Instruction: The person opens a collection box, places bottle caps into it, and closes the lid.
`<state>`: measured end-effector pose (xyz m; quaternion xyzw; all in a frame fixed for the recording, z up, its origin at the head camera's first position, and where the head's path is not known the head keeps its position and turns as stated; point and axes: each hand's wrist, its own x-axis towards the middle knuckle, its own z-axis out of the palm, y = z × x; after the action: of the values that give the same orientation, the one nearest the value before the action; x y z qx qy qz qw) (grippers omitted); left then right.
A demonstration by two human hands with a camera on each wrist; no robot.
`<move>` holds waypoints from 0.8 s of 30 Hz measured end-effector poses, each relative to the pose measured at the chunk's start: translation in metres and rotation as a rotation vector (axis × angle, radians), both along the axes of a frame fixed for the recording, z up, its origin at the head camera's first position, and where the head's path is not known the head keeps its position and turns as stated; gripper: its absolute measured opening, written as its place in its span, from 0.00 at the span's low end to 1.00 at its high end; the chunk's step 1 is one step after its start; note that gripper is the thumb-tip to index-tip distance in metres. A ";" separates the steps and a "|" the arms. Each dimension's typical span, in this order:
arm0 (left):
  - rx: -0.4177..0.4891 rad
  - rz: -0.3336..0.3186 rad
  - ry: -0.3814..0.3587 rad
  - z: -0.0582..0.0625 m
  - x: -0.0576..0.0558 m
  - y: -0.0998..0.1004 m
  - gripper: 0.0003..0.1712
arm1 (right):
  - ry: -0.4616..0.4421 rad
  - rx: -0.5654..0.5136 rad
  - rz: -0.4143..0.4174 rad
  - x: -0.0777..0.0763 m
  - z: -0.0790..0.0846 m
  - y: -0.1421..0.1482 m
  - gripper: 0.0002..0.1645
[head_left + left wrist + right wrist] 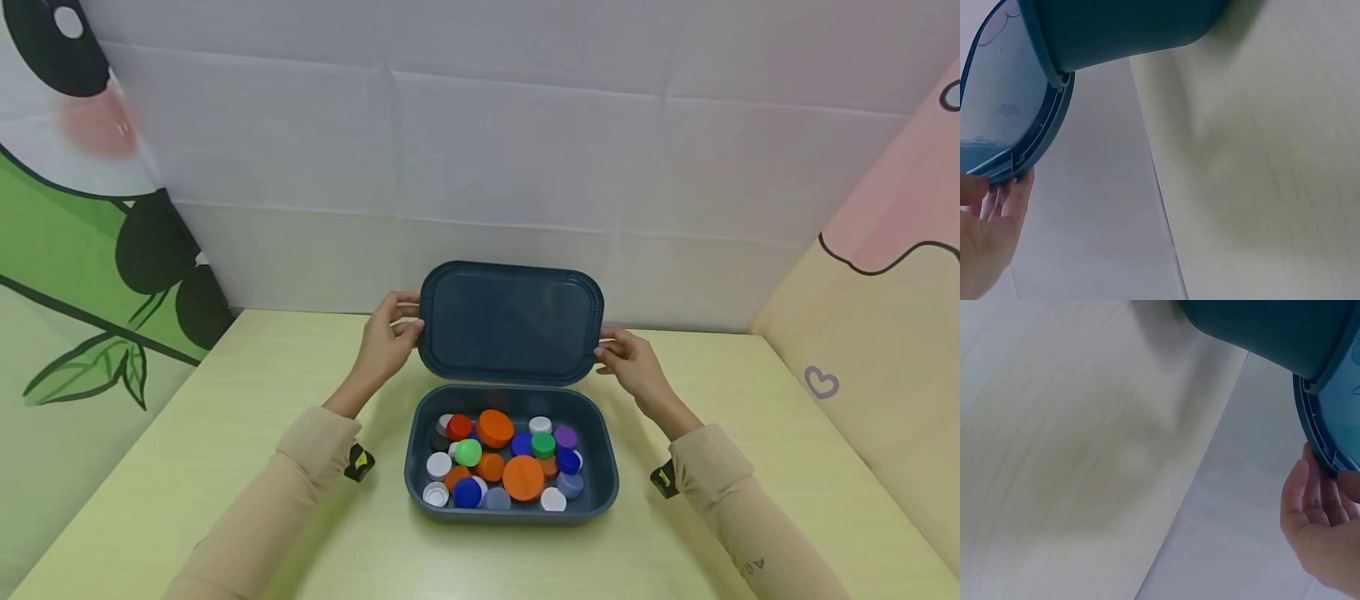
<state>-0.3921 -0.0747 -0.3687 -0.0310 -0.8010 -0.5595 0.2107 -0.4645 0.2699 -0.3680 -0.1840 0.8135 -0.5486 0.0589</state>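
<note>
A dark blue rectangular lid [512,323] with rounded corners stands tilted up behind a matching box [517,516]. My left hand [390,333] pinches the lid's left edge between thumb and fingers; the left wrist view shows those fingers [1017,199] behind the rim. On the opposite edge, my right hand [633,364] holds the lid the same way, with its fingers [1313,494] at the rim in the right wrist view. Inside the box lie many bottle caps, among them a large orange cap [523,477], a red cap [459,427], a light green cap [468,452] and a purple cap [566,437].
The box stands on a pale wooden table [300,367]. A white sheet [517,150] hangs behind the table's back edge. Printed panels flank it: a green one [67,225] on the left, a pink and cream one [885,275] on the right.
</note>
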 end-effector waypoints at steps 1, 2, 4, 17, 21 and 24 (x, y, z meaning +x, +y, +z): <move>0.002 -0.023 -0.011 0.000 0.002 -0.001 0.19 | 0.007 -0.003 0.010 0.001 0.000 0.001 0.20; 0.001 -0.043 -0.020 0.001 0.004 -0.001 0.19 | 0.012 -0.012 0.019 0.002 0.000 0.003 0.20; -0.011 -0.074 -0.031 0.002 0.008 -0.003 0.20 | 0.027 -0.023 0.038 0.003 0.000 0.005 0.19; -0.081 -0.223 0.011 0.000 0.032 -0.013 0.19 | 0.130 -0.025 0.142 0.015 -0.007 0.021 0.16; -0.110 -0.285 0.049 -0.002 0.040 -0.015 0.20 | 0.158 -0.004 0.179 0.018 -0.007 0.025 0.14; -0.140 -0.317 0.061 -0.004 0.045 -0.017 0.19 | 0.187 -0.003 0.210 0.020 -0.008 0.028 0.14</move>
<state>-0.3469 -0.0914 -0.3726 -0.1884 -0.8162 -0.5274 0.1416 -0.4440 0.2981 -0.3761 -0.3185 0.7909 -0.5211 0.0395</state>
